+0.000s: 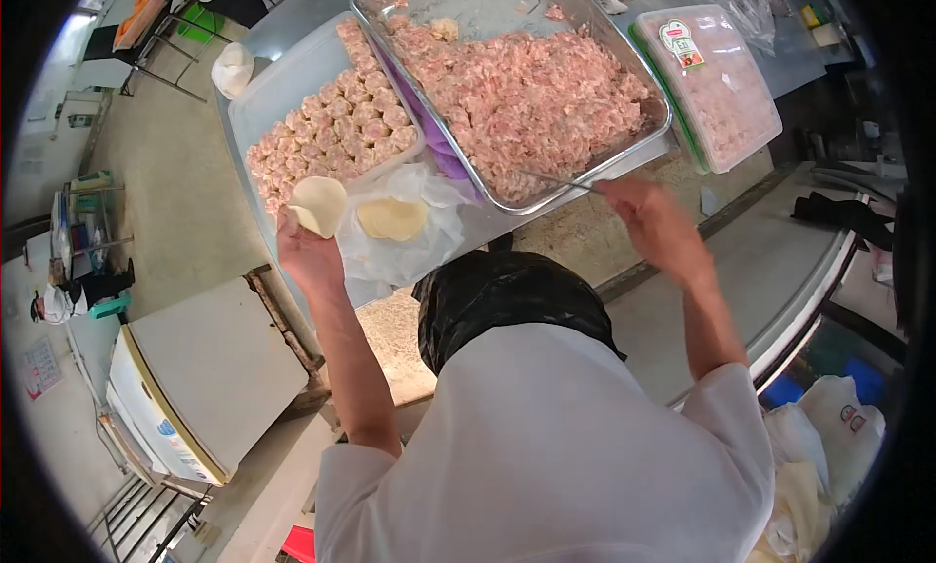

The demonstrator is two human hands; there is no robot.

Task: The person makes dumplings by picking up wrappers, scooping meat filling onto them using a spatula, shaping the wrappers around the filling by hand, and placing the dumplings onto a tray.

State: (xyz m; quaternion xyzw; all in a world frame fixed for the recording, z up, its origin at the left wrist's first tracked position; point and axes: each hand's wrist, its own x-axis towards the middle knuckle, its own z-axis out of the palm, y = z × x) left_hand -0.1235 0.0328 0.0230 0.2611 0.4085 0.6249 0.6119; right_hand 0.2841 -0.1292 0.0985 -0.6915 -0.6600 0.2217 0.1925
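Observation:
Round pale wrappers [319, 205] rest in my left hand [310, 251], between thumb and fingers, just in front of the rows of filled dumplings [341, 124]. My right hand [648, 222], a little blurred, grips a thin metal utensil [561, 181] whose far end meets the minced meat [546, 95] at the near edge of the large metal tray [593, 185]. A stack of yellowish wrappers [392, 218] lies on crumpled white plastic [429, 253] between my hands, nearer the left one. The dumplings stand packed together in a shallow translucent tray [278, 83].
A clear lidded box of meat [726, 105] with a green edge sits right of the metal tray. A knotted white bag [232, 70] is at the table's left edge. Purple material [444, 152] shows between the trays. A white cabinet [214, 368] stands at lower left.

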